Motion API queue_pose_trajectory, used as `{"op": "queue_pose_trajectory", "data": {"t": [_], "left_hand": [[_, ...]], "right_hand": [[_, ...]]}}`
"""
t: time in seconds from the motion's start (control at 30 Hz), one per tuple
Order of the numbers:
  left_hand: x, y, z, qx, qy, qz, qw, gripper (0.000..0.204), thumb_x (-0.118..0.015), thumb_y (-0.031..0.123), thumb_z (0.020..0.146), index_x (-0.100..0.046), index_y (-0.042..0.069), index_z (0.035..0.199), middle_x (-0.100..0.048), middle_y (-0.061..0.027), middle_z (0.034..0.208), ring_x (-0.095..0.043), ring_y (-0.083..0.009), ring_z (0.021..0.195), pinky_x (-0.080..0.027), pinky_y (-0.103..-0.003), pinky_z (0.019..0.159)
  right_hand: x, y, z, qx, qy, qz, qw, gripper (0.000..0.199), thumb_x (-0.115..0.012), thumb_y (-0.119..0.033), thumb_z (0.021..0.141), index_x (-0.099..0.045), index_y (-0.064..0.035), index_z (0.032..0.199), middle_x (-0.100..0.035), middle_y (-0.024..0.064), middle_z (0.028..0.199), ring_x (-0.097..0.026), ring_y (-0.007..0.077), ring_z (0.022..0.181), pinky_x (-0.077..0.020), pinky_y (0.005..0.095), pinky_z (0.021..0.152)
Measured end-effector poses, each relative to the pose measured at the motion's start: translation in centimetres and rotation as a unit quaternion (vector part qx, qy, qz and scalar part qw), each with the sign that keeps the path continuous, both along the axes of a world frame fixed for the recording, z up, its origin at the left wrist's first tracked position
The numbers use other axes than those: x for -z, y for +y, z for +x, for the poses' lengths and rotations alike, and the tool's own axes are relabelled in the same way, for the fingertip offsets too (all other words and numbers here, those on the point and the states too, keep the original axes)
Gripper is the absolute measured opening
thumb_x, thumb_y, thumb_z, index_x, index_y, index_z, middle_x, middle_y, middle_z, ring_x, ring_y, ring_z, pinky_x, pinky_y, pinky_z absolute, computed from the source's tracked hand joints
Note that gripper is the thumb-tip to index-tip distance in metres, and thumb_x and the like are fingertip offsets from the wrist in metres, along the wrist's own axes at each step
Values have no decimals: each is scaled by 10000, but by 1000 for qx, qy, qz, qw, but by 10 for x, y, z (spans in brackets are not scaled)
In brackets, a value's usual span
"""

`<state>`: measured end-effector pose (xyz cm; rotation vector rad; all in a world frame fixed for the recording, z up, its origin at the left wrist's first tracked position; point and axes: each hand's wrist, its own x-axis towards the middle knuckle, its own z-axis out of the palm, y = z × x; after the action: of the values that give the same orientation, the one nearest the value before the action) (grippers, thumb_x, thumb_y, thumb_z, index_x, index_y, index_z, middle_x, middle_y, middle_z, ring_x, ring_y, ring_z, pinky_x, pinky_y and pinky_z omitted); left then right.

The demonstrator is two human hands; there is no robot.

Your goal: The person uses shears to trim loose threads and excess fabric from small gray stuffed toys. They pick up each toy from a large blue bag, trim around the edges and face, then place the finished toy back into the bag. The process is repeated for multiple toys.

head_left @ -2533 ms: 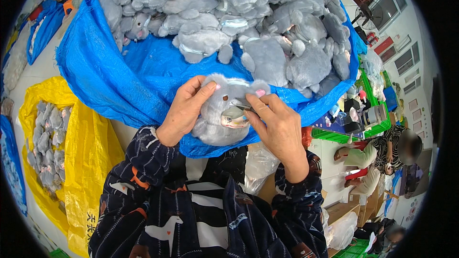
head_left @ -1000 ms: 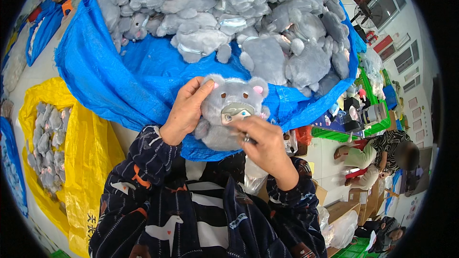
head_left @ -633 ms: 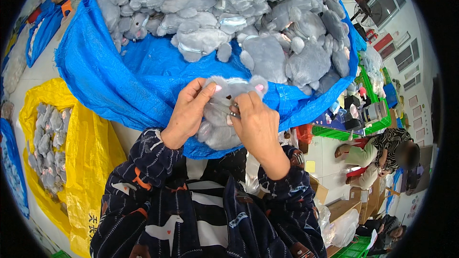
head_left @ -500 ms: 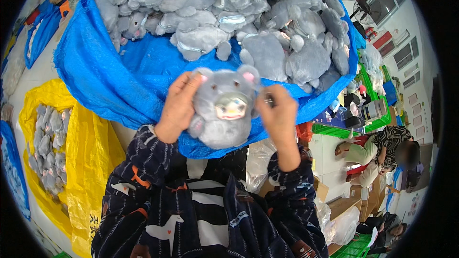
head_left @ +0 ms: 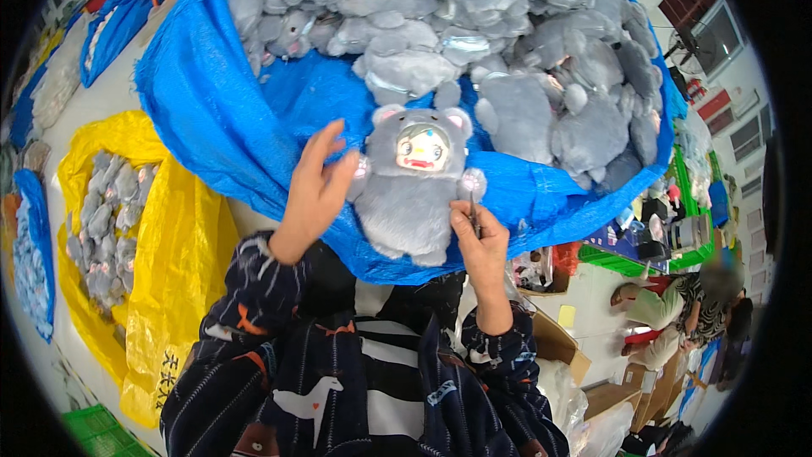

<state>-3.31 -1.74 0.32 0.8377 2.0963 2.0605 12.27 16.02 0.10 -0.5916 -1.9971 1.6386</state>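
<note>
A grey plush bear [head_left: 397, 211] with pink inner ears and a printed doll face lies face up on the near edge of the blue woven sheet [head_left: 220, 135]. Beside its left flank, my left hand [head_left: 313, 190] is open with fingers spread, apart from the body. My right hand [head_left: 482, 250] is closed on a small pointed metal tool [head_left: 474, 213], its tip close to the bear's right paw. The exact kind of tool is too small to make out. Beyond the bear, a heap of grey plush pieces [head_left: 406, 72] fills the sheet.
On the left stands a yellow woven sack [head_left: 186, 262] holding more grey plush pieces [head_left: 106, 237]. Green crates [head_left: 677, 254] with assorted goods are at the right. Cardboard boxes [head_left: 554, 343] and clear plastic bags sit at lower right. Other people [head_left: 668, 305] are further off at right.
The bear went from being held up in my left hand to lying on the sheet, its face opening now fully showing the doll face. My left hand let go; my right hand moved lower.
</note>
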Motion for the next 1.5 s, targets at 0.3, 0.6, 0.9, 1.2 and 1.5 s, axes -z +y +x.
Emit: {"op": "queue_pose_trajectory", "data": {"t": [0.3, 0.6, 0.9, 1.2, 1.5], "left_hand": [[14, -1, 12, 85, -221, 103, 966, 363, -581, 67, 868, -498, -46, 1202, -604, -74, 1032, -568, -115, 875, -459, -234, 772], [15, 3, 12, 232, -344, 239, 878, 315, -554, 96, 892, -516, 4, 1191, -592, -37, 1071, -556, -112, 948, -451, -266, 835], [11, -1, 12, 257, -299, 184, 901, 315, -566, 106, 887, -532, -15, 1176, -595, -29, 1049, -535, -81, 938, -434, -236, 825], [5, -1, 7, 222, -231, 108, 941, 281, -564, 107, 891, -566, -21, 1140, -604, -8, 992, -531, -56, 888, -443, -216, 773], [11, 1, 11, 207, -183, 99, 956, 287, -559, 76, 881, -561, -15, 1154, -607, -12, 1009, -543, -60, 877, -453, -228, 772]], "right_hand": [[-36, -24, -18, -68, 64, 338, 937, 316, -697, -130, 748, -603, -11, 1025, -584, 94, 819, -599, 200, 703, -468, 265, 600], [-41, -34, -49, -29, 78, 533, 842, 337, -696, -144, 736, -603, -35, 1041, -593, 77, 844, -607, 232, 702, -482, 320, 571], [-41, -36, -51, -26, 89, 514, 853, 343, -723, -130, 713, -624, -46, 1031, -600, 83, 809, -603, 231, 653, -481, 328, 540], [-44, -24, -51, -176, 102, 274, 940, 351, -695, -86, 747, -597, -29, 1079, -559, 45, 805, -545, 134, 638, -440, 243, 573], [-42, -37, -70, -124, 116, 418, 893, 242, -697, -53, 713, -595, -32, 931, -565, 82, 800, -576, 198, 648, -465, 285, 582]]}}
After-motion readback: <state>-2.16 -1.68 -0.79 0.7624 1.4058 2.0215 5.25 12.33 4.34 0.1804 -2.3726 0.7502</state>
